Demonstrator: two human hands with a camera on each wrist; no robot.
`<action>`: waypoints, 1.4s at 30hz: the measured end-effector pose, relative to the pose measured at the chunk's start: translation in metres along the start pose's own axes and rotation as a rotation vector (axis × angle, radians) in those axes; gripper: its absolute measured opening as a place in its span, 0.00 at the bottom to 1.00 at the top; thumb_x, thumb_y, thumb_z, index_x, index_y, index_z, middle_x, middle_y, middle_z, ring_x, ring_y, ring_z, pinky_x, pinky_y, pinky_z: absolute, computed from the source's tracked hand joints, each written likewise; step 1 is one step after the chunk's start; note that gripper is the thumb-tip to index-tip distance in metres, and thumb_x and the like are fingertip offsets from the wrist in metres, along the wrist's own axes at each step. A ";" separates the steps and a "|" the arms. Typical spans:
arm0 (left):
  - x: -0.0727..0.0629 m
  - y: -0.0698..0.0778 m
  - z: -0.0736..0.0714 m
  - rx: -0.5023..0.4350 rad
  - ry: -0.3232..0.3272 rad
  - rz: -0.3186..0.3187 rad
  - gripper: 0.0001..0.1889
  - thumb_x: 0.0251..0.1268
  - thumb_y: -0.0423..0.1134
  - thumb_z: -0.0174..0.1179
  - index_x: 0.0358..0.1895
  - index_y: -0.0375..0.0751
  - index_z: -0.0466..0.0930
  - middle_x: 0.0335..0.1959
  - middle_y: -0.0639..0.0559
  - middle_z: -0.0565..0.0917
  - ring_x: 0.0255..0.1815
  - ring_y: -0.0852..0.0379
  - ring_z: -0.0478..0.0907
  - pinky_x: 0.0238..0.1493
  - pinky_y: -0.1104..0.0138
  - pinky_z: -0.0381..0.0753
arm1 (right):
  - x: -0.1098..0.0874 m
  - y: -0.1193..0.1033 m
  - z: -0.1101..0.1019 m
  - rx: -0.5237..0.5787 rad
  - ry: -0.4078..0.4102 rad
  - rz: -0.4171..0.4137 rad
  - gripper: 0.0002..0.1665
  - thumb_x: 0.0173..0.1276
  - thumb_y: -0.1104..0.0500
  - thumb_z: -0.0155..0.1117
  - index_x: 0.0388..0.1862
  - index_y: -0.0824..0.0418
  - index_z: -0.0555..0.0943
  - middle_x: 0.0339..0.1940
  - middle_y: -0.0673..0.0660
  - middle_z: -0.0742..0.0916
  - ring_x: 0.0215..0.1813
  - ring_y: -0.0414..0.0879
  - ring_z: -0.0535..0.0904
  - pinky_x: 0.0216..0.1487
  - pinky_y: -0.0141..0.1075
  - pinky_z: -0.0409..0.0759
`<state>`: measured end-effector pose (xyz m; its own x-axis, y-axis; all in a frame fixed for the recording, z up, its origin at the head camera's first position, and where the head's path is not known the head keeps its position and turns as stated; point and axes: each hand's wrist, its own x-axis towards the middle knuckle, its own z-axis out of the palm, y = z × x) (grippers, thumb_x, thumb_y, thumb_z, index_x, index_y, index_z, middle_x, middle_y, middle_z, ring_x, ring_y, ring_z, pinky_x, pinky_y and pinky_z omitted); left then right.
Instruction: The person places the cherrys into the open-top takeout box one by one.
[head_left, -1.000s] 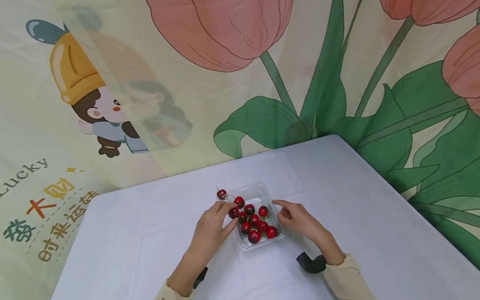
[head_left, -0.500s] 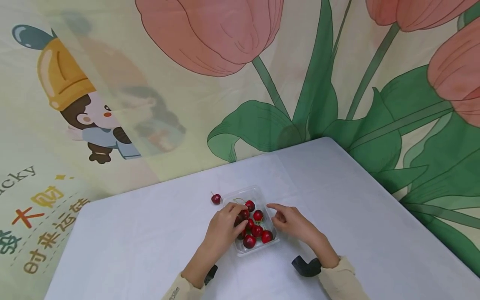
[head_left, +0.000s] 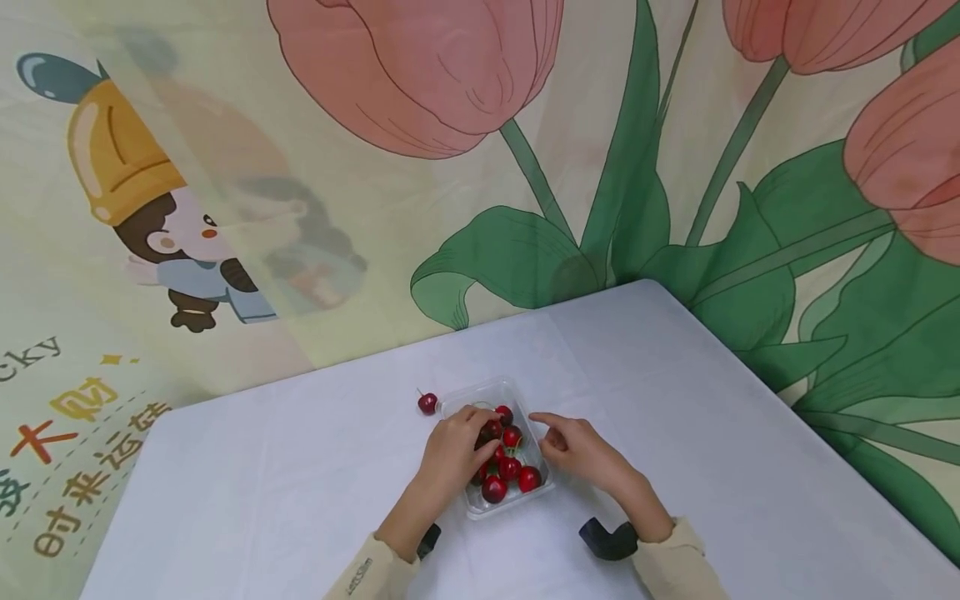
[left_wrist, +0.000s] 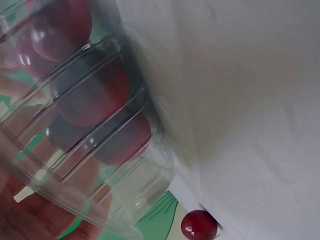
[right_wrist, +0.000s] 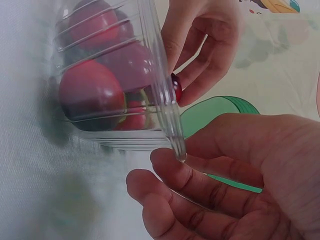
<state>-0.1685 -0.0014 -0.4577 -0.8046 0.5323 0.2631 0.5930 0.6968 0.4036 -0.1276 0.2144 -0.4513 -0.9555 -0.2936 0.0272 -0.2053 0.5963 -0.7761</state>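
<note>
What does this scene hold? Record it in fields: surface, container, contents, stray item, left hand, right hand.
surface: table under a white cloth
container: clear tray
contents: red cherries
stray item: lone cherry on the cloth, left of the tray
left hand: over the tray, pinching a cherry
right hand: at the tray's right rim, fingers loosely curled, holding nothing

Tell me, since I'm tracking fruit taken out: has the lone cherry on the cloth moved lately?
No. The lone cherry keeps its place just off the clear tray's far left corner.
</note>
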 end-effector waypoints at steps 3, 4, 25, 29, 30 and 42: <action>0.001 -0.002 0.003 0.006 -0.004 0.004 0.18 0.59 0.41 0.70 0.52 0.42 0.83 0.47 0.44 0.84 0.46 0.48 0.83 0.49 0.57 0.83 | 0.000 0.000 0.001 0.001 -0.001 -0.011 0.24 0.66 0.70 0.58 0.61 0.75 0.73 0.22 0.48 0.76 0.23 0.36 0.68 0.25 0.27 0.71; 0.002 -0.002 0.003 0.008 -0.007 0.005 0.18 0.59 0.41 0.70 0.52 0.41 0.83 0.47 0.44 0.85 0.46 0.48 0.83 0.50 0.57 0.83 | 0.000 0.000 0.001 0.000 0.000 -0.016 0.24 0.66 0.70 0.58 0.61 0.75 0.73 0.22 0.48 0.76 0.23 0.36 0.68 0.25 0.27 0.72; -0.001 -0.021 -0.004 0.091 0.188 0.060 0.14 0.61 0.43 0.67 0.48 0.42 0.84 0.45 0.46 0.83 0.50 0.48 0.79 0.53 0.55 0.81 | -0.001 0.003 0.000 -0.024 0.023 0.009 0.24 0.66 0.70 0.59 0.61 0.73 0.74 0.23 0.48 0.78 0.25 0.38 0.70 0.25 0.28 0.74; 0.003 -0.038 -0.017 0.098 0.269 0.023 0.11 0.63 0.39 0.66 0.47 0.42 0.83 0.45 0.45 0.83 0.49 0.46 0.79 0.50 0.53 0.81 | -0.001 0.001 -0.001 -0.028 0.030 0.007 0.24 0.65 0.71 0.60 0.61 0.74 0.74 0.23 0.49 0.78 0.25 0.38 0.70 0.26 0.27 0.74; 0.005 -0.043 -0.019 0.096 0.276 0.010 0.11 0.63 0.38 0.66 0.47 0.41 0.83 0.45 0.45 0.83 0.48 0.46 0.79 0.50 0.53 0.81 | -0.001 0.001 -0.001 -0.029 0.032 0.006 0.24 0.65 0.71 0.60 0.61 0.74 0.74 0.23 0.49 0.78 0.25 0.39 0.70 0.25 0.27 0.73; 0.009 -0.078 -0.025 0.157 0.231 -0.038 0.11 0.56 0.28 0.67 0.43 0.39 0.84 0.42 0.43 0.84 0.40 0.43 0.82 0.37 0.53 0.82 | 0.000 0.002 0.002 -0.009 0.009 0.015 0.24 0.67 0.70 0.59 0.62 0.73 0.73 0.25 0.49 0.79 0.26 0.39 0.70 0.26 0.27 0.74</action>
<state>-0.2230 -0.0632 -0.4651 -0.8017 0.3929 0.4504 0.5451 0.7897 0.2814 -0.1278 0.2138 -0.4538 -0.9605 -0.2776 0.0210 -0.1924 0.6073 -0.7708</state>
